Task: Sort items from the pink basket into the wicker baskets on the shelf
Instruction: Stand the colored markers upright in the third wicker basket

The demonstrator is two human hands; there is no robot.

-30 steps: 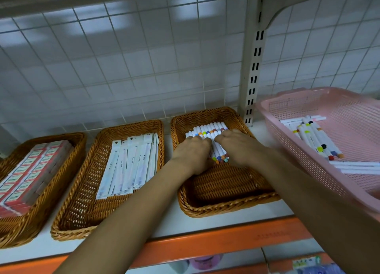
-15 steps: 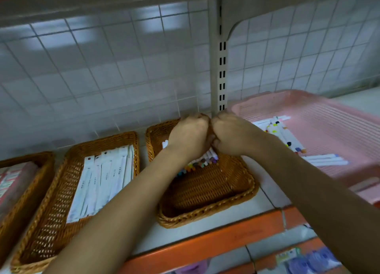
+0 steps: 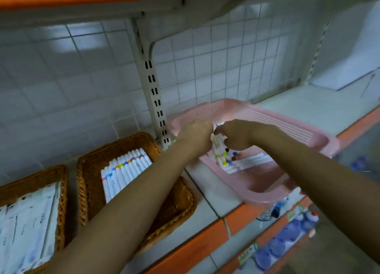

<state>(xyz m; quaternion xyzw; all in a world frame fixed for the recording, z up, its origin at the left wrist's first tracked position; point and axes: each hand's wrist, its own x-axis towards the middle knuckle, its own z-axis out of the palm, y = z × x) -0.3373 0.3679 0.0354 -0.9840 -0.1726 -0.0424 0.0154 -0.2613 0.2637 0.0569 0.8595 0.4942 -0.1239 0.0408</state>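
Both left hand [image 3: 195,136] and right hand [image 3: 238,135] are in the pink basket [image 3: 267,198] on the shelf [image 3: 308,109] — right fingers [image 3: 232,145] curled round white markers [image 3: 221,157], left grip cannot be told — wicker basket [image 3: 88,170] beside.

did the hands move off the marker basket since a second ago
Yes: left hand and right hand moved right, from the wicker basket past the white upright to over the pink basket.

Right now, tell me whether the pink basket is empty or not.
Not empty: white markers with coloured caps lie inside the pink basket, toward its left end.
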